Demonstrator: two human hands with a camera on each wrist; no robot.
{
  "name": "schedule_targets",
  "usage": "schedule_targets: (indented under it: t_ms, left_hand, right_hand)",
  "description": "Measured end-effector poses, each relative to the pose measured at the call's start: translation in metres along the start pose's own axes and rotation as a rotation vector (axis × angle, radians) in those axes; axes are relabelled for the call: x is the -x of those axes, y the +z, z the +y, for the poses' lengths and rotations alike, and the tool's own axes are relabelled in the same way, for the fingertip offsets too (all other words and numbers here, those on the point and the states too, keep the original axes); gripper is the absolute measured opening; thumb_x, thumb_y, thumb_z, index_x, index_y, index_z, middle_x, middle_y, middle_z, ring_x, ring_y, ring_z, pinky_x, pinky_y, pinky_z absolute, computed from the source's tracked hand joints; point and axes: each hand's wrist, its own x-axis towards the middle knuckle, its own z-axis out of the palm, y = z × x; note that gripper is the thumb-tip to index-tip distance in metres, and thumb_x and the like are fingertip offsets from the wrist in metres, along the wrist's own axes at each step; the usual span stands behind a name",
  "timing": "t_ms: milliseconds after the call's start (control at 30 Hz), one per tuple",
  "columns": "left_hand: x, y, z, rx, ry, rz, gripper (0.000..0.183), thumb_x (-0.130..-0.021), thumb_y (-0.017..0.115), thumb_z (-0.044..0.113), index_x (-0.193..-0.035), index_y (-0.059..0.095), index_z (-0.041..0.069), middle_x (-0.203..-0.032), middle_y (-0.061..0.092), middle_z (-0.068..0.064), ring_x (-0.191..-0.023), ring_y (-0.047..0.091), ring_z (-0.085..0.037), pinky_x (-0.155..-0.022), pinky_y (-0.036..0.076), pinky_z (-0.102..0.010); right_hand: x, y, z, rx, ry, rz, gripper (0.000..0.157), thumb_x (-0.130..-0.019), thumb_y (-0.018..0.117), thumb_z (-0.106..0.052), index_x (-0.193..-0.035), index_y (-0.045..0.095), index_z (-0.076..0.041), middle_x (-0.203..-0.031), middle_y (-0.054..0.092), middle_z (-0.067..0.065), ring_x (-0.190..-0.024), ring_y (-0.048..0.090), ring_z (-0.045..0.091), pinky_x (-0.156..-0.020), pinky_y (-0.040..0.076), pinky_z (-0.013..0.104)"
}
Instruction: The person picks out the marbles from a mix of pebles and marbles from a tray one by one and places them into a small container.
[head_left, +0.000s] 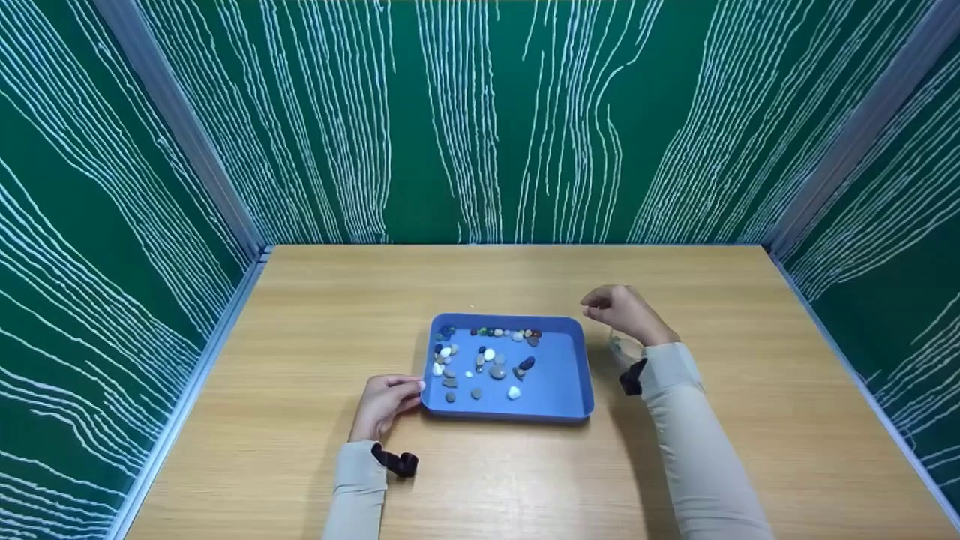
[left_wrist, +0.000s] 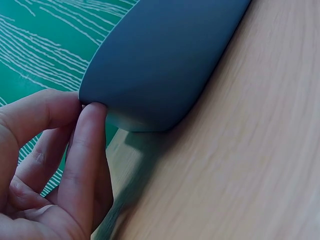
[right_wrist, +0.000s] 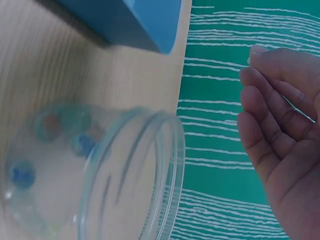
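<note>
My left hand pinches the left edge of a blue plastic tray between thumb and fingers; the left wrist view shows the fingertips at the tray's rim. White, grey and dark pebbles lie spread in the tray. Small coloured marbles form a row along its far side. Beyond the tray's right side, my right hand hovers with thumb and fingertips close together; I cannot tell if something tiny is between them. Beneath it stands a clear open jar with several blue and orange-tinted marbles inside.
The tray and jar stand on a wooden table. Green panels with white wavy lines enclose the table at the back and both sides, with metal posts at the corners. Dark straps hang at both wrists.
</note>
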Motion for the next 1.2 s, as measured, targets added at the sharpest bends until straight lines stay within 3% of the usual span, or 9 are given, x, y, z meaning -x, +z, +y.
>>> schedule_targets:
  t_ms: [100, 600, 833, 1200]
  left_hand:
    - [0.001, 0.000, 0.000, -0.001, 0.011, -0.011, 0.027, -0.081, 0.066, -0.008, -0.105, 0.063, -0.019, -0.089, 0.070, -0.011, -0.074, 0.065, -0.012, -0.068, 0.061, -0.022]
    - [-0.002, 0.000, -0.001, 0.006, 0.000, -0.009, 0.028, -0.079, 0.068, -0.009, -0.105, 0.063, -0.018, -0.095, 0.070, -0.018, -0.075, 0.067, -0.015, -0.071, 0.062, -0.026]
    - [-0.002, -0.001, -0.002, 0.013, -0.002, -0.010, 0.026, -0.079, 0.067, -0.009, -0.104, 0.064, -0.018, -0.088, 0.069, -0.012, -0.072, 0.067, -0.014, -0.069, 0.062, -0.024]
    - [-0.003, -0.003, -0.003, 0.005, 0.018, -0.036, 0.029, -0.080, 0.064, -0.009, -0.106, 0.062, -0.020, -0.092, 0.071, -0.016, -0.071, 0.066, -0.012, -0.066, 0.061, -0.020]
  right_hand:
    - [-0.004, 0.004, -0.005, 0.004, -0.035, 0.007, 0.022, -0.094, 0.060, -0.012, -0.111, 0.068, 0.001, -0.107, 0.068, 0.019, -0.095, 0.064, 0.029, -0.082, 0.059, 0.043]
    - [-0.027, 0.030, -0.030, -0.004, 0.021, -0.055, 0.024, -0.093, 0.062, -0.014, -0.115, 0.068, -0.006, -0.109, 0.069, 0.013, -0.096, 0.064, 0.025, -0.088, 0.059, 0.042]
    - [-0.037, 0.042, -0.043, -0.006, 0.044, -0.095, 0.023, -0.094, 0.060, -0.014, -0.116, 0.068, -0.009, -0.111, 0.068, 0.010, -0.099, 0.064, 0.025, -0.091, 0.057, 0.042]
    - [-0.050, 0.064, -0.063, 0.012, -0.038, -0.098, 0.022, -0.093, 0.061, -0.011, -0.112, 0.069, -0.005, -0.108, 0.070, 0.012, -0.097, 0.065, 0.024, -0.090, 0.057, 0.040]
